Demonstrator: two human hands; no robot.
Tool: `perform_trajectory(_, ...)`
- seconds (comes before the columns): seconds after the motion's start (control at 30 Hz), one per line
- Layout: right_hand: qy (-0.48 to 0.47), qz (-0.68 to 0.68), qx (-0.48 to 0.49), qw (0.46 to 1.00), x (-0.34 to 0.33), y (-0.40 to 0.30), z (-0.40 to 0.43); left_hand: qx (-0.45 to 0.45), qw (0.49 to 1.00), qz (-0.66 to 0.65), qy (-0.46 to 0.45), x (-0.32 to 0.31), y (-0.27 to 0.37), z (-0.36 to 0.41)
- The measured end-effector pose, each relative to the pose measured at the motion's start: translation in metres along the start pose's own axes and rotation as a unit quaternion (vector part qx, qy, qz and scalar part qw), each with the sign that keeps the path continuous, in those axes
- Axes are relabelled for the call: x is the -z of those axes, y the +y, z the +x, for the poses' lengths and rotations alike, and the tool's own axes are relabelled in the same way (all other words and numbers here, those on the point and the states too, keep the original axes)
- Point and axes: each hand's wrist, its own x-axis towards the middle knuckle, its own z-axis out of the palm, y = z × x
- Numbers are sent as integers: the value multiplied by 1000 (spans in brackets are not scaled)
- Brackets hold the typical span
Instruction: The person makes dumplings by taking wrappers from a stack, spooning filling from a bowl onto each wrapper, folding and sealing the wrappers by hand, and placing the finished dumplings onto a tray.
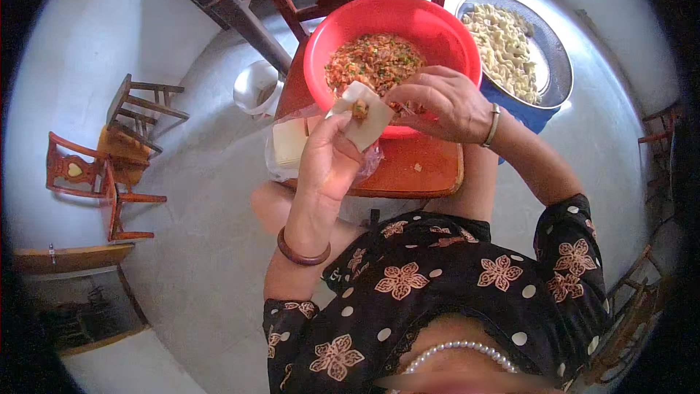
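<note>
My left hand (331,156) holds a square dough wrapper (372,123) on its fingers, the thumb at the near edge. A small lump of filling (359,110) lies on the wrapper. Just right of it, my right hand (443,101) is bent over the near rim of a red plastic basin (448,27), fingertips close to the wrapper's edge. Whether those fingers pinch something is hidden. Chopped reddish filling with green bits (377,60) covers the basin's bottom. Beside my left hand, a stack of pale wrappers (290,142) sits in a clear plastic bag (269,161).
The basin stands on a wooden chair seat (421,167). At the right, a round mesh sieve (552,46) holds many folded dumplings (506,52) above a blue support (514,104). A white bucket (257,87) stands on the floor at left, with wooden chairs (123,158) farther left.
</note>
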Motion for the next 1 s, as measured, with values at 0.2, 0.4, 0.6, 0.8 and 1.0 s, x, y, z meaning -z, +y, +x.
perform_trajectory(0.2,12,24,99,995,-4,-4,7,-4,999,45,-18,-22,-1,-12)
perform_trajectory(0.4,18,29,123,992,-8,-4,6,-32,994,100,-15,-14,-12,-10)
perform_trajectory(0.6,20,91,8,996,-10,-8,11,-83,983,160,-40,-9,-31,-7)
perform_trajectory(0.8,3,136,-80,987,-5,-10,11,-128,958,249,-52,-21,-32,-16)
perform_trajectory(1.0,32,325,-307,894,-1,-15,2,-248,948,199,-18,-34,-35,-10)
